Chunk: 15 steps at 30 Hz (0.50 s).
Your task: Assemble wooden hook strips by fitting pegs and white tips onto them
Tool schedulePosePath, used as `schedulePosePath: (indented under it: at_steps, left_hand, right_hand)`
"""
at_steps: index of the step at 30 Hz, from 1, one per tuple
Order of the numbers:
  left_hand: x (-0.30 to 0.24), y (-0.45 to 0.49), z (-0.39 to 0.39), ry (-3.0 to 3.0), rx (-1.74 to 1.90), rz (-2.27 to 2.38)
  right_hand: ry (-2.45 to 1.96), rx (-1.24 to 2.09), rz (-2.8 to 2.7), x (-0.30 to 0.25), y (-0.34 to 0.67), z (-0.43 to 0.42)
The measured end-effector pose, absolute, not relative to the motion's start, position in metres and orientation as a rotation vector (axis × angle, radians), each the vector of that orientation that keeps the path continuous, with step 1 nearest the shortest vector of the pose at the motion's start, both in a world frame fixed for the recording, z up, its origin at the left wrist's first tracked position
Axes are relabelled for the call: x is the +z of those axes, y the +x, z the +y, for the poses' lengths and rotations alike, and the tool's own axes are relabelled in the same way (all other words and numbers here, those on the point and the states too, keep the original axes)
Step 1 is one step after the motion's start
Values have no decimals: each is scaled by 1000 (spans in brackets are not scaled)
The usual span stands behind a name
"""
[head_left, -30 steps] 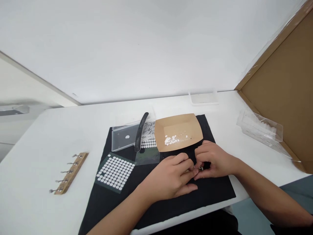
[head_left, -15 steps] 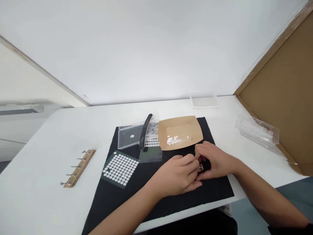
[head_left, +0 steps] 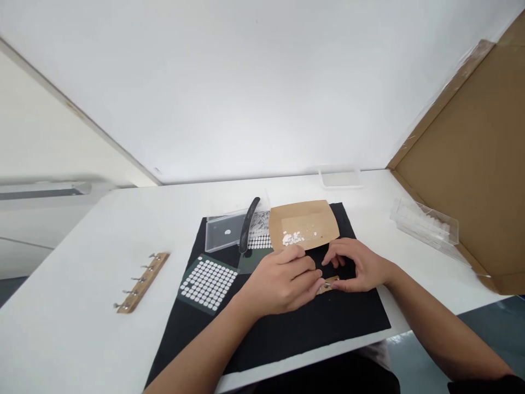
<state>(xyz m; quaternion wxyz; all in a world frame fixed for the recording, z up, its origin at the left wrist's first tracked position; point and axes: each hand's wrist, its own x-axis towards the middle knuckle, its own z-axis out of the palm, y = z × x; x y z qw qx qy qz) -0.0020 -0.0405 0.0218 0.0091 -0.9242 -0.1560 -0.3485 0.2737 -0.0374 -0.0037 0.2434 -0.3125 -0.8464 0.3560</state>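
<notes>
Between my hands, low over the black mat (head_left: pixel 287 342), is a piece of light wood with a shiny metal fitting (head_left: pixel 327 285); its left part is hidden by my fingers. My left hand (head_left: pixel 283 282) is closed, with its fingertips on the wood's left end. My right hand (head_left: pixel 361 265) has its thumb tip against the right end, while its other fingers are curled loosely and stand apart from the thumb. Just beyond the hands is a brown paper tray (head_left: pixel 303 216) holding small white bits.
Left of the mat lies a wooden rail with several metal hooks (head_left: pixel 141 284). A sheet of white dots (head_left: pixel 209 283), a clear box (head_left: pixel 223 232) and a black curved handle (head_left: pixel 249 224) rest on the mat. Clear containers (head_left: pixel 426 221) stand right, beside a cardboard panel (head_left: pixel 471 164).
My right hand's fingers have opened away from the wooden piece, which shows more now. My left hand has shifted slightly left. The whole view has moved a little.
</notes>
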Motion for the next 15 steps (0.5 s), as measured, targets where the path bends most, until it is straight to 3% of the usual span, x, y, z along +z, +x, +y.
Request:
schedulePosePath:
  at_steps: [7,15]
  left_hand:
    - [15,-9,-30,-2845,-1147,-582]
    - [12,-7,-36,-3120,-956,-573]
  right_hand:
    - [-744,1031,-2385,3,273,-38]
    - [-774,1044,-2427,3,271,-38]
